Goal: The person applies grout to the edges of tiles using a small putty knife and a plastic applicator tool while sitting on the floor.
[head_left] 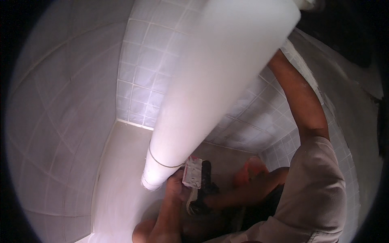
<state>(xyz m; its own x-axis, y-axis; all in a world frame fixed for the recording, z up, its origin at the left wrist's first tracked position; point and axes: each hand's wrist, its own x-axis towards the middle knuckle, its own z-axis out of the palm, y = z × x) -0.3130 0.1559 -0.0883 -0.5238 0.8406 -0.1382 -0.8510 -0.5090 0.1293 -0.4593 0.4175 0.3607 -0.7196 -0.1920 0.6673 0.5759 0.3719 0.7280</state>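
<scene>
A thick white pipe (pixel 198 89) slants across the view, from the upper right down to the floor near the middle. Beside its lower end is my left hand (pixel 176 185), closed on a flat rectangular plate (pixel 192 173) smeared with white and edged in pink. Part of that hand lies in shadow. My right arm reaches up on the right, and its hand is hidden behind the upper part of the pipe. Whether those fingers grip the pipe does not show.
Pale tiled walls (pixel 139 69) meet in a corner behind the pipe. A plain light floor (pixel 117 170) lies below. An orange container (pixel 252 168) stands near the right wall. My bent legs and dark footwear (pixel 206 180) are close to the plate, mostly in shadow.
</scene>
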